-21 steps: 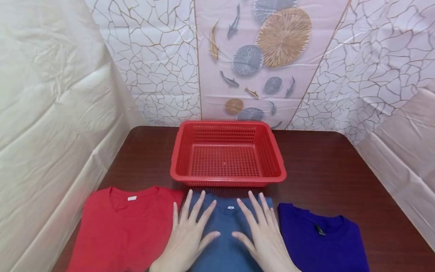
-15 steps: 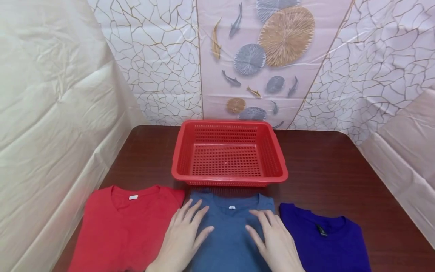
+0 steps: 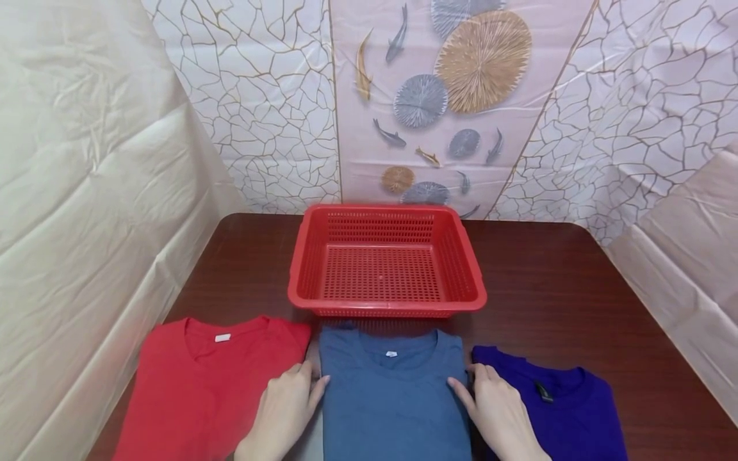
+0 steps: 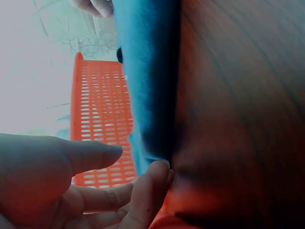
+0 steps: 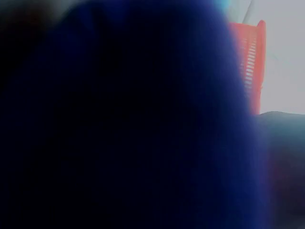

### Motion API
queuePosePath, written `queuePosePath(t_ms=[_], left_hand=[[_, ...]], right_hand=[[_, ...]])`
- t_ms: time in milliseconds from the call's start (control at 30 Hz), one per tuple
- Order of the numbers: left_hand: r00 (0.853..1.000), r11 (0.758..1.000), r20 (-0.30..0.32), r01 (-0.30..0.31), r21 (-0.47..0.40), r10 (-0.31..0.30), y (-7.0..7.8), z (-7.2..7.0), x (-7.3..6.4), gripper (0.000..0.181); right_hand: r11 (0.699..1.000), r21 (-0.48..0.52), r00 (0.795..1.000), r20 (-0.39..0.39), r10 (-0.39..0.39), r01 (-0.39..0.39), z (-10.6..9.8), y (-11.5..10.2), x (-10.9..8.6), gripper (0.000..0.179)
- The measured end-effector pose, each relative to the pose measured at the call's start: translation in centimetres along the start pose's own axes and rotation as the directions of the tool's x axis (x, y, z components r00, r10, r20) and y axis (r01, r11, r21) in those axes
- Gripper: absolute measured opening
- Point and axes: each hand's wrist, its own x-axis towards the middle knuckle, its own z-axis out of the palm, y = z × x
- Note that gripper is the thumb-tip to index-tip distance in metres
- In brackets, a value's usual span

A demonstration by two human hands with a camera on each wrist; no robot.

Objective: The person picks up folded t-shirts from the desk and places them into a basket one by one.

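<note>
A folded grey-blue T-shirt (image 3: 394,403) lies in front, its collar facing the basket. At its left edge is my left hand (image 3: 284,404). In the left wrist view, bent fingers (image 4: 150,193) of that hand touch the shirt's edge (image 4: 150,86), while the thumb stands apart from them. My right hand (image 3: 503,410) is at the shirt's right edge, thumb at the cloth and fingers bent down beside it. That hand partly covers a folded dark-blue T-shirt (image 3: 567,410). The right wrist view is mostly blocked by dark-blue cloth (image 5: 143,119), so the right fingertips are hidden there.
Behind the shirts stands a red perforated plastic basket (image 3: 380,272) with nothing in it. A folded red T-shirt (image 3: 202,390) lies at left, close to my left hand. The brown table (image 3: 542,282) extends right of the basket, with draped sheets around it.
Both hands, earlier spread above the grey-blue T-shirt, have moved apart and down to its left and right edges. Their fingers have bent. The shirts and basket stay where they were.
</note>
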Motion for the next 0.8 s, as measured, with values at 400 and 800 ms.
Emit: queuePosePath(t_ms=[400, 800], left_hand=[[0.984, 0.950, 0.173, 0.021, -0.311, 0.035, -0.2, 1.1, 0.8, 0.030], [0.801, 0.323, 0.587, 0.530, -0.784, 0.113, -0.6, 1.9, 1.4, 0.078]], right_hand=[[0.987, 0.127, 0.972, 0.226, 0.070, -0.100, 0.3, -0.3, 0.8, 0.041], [0.482, 0.674, 0.762, 0.647, -0.019, -0.560, 0.5, -1.1, 0.8, 0.095]])
